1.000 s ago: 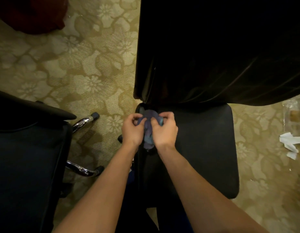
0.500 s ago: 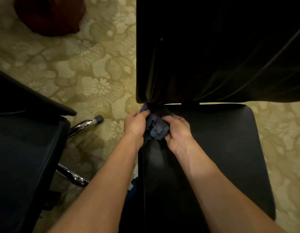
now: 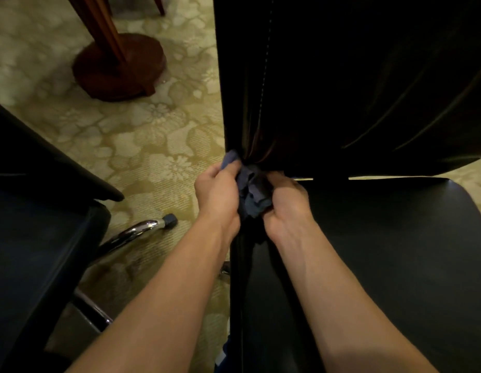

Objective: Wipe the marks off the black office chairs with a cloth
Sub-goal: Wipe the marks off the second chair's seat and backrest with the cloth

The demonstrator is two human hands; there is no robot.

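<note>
A black office chair fills the right side, its seat (image 3: 382, 251) below and its backrest (image 3: 341, 76) above. A crumpled blue-grey cloth (image 3: 251, 196) sits bunched at the back left corner of the seat, where seat meets backrest. My left hand (image 3: 217, 192) grips the cloth from the left, with a tip of cloth sticking out above its fingers. My right hand (image 3: 286, 205) grips it from the right, fingers curled into the folds. A second black chair (image 3: 37, 238) stands at the left edge.
Chrome legs with a dark castor (image 3: 169, 220) stick out from the left chair over the floral carpet (image 3: 153, 146). A round dark-red wooden stand base (image 3: 118, 67) sits on the floor at the upper left.
The view has moved closer to the chair and shifted left. Both hands, still on the cloth, have moved up to the seat's back corner against the backrest. The stand base is now in view.
</note>
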